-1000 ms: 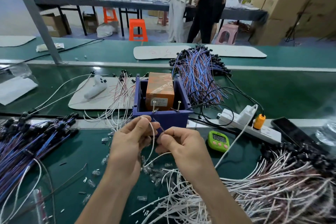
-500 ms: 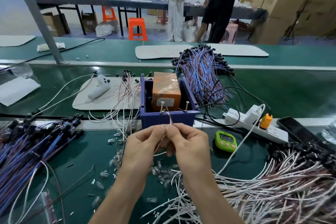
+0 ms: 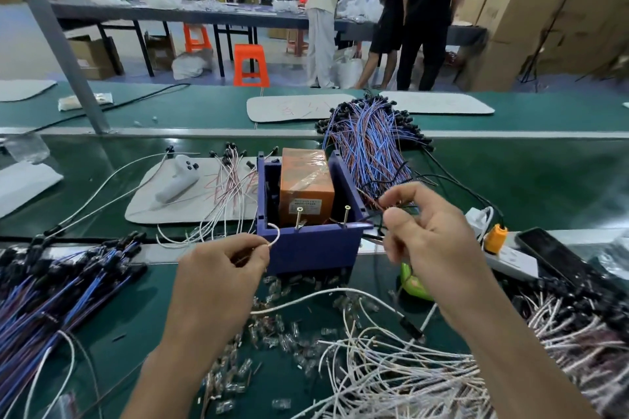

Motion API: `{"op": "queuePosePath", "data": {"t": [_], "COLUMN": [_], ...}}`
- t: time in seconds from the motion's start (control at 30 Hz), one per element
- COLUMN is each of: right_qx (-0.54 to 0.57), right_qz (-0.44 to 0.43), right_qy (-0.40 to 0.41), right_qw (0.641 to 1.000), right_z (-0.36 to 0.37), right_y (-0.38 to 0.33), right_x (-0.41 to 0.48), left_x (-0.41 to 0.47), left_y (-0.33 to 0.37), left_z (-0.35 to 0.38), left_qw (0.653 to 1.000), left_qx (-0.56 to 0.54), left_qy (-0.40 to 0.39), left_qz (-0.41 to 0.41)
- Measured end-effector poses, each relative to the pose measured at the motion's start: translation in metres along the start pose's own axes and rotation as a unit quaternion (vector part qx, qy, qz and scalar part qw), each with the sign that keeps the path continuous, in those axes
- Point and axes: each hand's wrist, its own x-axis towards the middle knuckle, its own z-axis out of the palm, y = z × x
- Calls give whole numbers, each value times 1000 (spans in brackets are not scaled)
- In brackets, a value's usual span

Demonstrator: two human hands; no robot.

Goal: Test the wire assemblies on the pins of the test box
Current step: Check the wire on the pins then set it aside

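Head view. Half a second earlier both hands met in front of the test box [image 3: 313, 248] and held a lead up towards its pins; now they have drawn apart. The left hand [image 3: 221, 269] sits at the box's near-left corner, thumb and forefinger pinching a loop of white wire [image 3: 276, 235] whose long run trails across the belt in front of the box. The right hand [image 3: 435, 241] has swung to the box's right corner, thumb and forefinger closed on thin dark and reddish leads; whether these belong to the same assembly cannot be told. Neither the left pin [image 3: 299, 214] nor the right pin [image 3: 347, 213], both upright on the near rim before the orange block [image 3: 304, 187], is seen touched by any wire, so the contact is judged broken or not yet remade. Room for movement: the space directly above the near rim is open, but the right side is crowded by the blue-wire bundle [image 3: 371, 146] and black cables, the green timer [image 3: 415, 286] lies under the right wrist, scattered clear bulbs [image 3: 272, 333] cover the belt near the box, and the pile of white assemblies [image 3: 459, 378] fills the near right.
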Motion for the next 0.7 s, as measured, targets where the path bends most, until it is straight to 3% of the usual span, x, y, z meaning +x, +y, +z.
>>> {"op": "queuePosePath", "data": {"t": [0.1, 0.37, 0.7], "right_qx": [-42, -132, -148], "right_qz": [-1, -14, 1], "right_qy": [-4, 0, 6], "right_qw": [999, 991, 989], "right_z": [-12, -17, -23], "right_y": [0, 2, 10], "right_x": [7, 11, 18], "left_x": [0, -11, -17], "left_y": [6, 15, 18], "left_z": [8, 24, 38], "left_qw": [999, 999, 999], "left_qx": [47, 23, -25], "left_qy": [10, 45, 10], "left_qz": [19, 21, 29]}}
